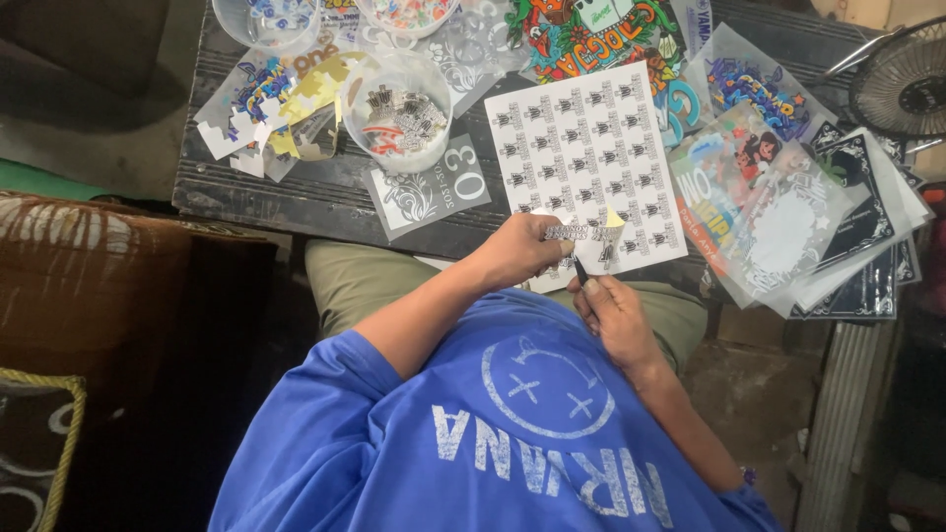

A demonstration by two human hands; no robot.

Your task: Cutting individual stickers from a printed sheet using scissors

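My left hand [524,251] is closed in a pinch on a small sticker strip [583,232], which projects from my fingertips toward my right hand. Beyond my left hand, well apart on the dark wooden table [296,192], stands a clear plastic bowl [399,110] holding peeled stickers. A grey decal sheet [429,187] lies between that bowl and my left hand.

The white sticker sheet [586,148], printed with rows of small black emblems, lies directly under and beyond both hands. Its near edge overhangs the table toward my lap.

My right hand [613,313] is closed around a thin dark tool [579,269], tip pointing up at the strip. Beyond and outboard of my right hand lies a stack of colourful printed sheets [778,212]. A fan grille [902,84] sits farther out.
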